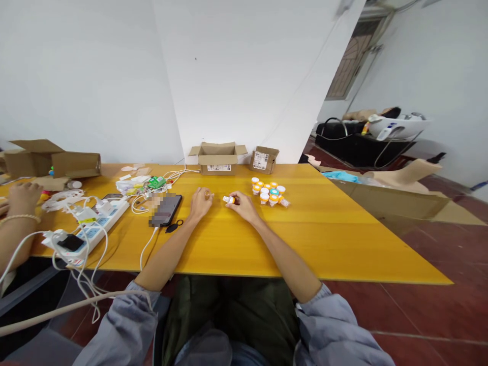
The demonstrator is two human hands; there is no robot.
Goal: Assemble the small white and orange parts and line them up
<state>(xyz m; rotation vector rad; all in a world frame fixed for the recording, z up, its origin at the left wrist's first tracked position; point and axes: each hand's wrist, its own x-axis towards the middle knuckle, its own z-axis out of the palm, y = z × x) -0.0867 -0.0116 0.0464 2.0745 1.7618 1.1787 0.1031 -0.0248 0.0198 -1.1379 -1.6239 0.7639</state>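
My right hand (pixel 241 204) is closed around a small white-and-orange jar (pixel 229 200), which is tilted so that its white end with dark marks points left. A short gap away, my left hand (pixel 200 203) rests low over the yellow table with its fingers curled together. Something small and brownish shows at those fingertips, too small to name. To the right of my right hand stands a cluster of several small jars (pixel 264 197) with white lids and orange bands. One among them has a teal lid (pixel 273 192), and one lies on its side (pixel 284 202).
Two cardboard boxes, an open one (pixel 218 158) and a smaller one (pixel 264 160), stand against the wall. Left of me lie a phone (pixel 166 210), a black ring-shaped piece (pixel 174 226) and a power strip (pixel 97 229) with cables. Another person's hand (pixel 23 198) is at far left.
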